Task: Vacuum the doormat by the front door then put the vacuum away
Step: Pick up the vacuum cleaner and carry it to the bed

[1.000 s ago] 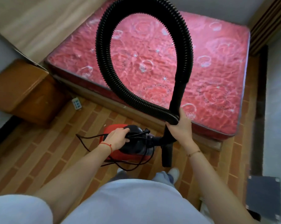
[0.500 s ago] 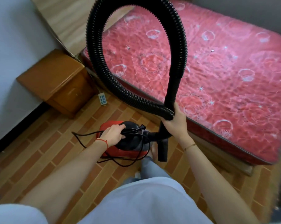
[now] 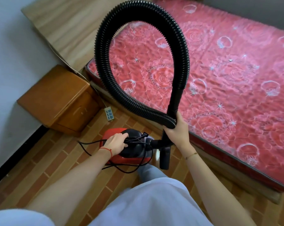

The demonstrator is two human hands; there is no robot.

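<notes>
A small red and black canister vacuum hangs above the brick-pattern floor in front of my legs. My left hand grips its black top together with the bundled power cord, whose loops dangle below. The ribbed black hose rises in a big loop over the bed and comes back down. My right hand holds both the hose and the rigid black tube where they cross. The nozzle end points down beside the vacuum. No doormat is in view.
A bed with a red patterned mattress fills the right and top. A wooden bedside cabinet stands against the white wall on the left. A white power strip lies on the floor between cabinet and bed.
The view has swung left and forward: the cabinet and power strip are nearer the centre, the bed has shifted right. Both hands keep the same hold on the vacuum and hose.
</notes>
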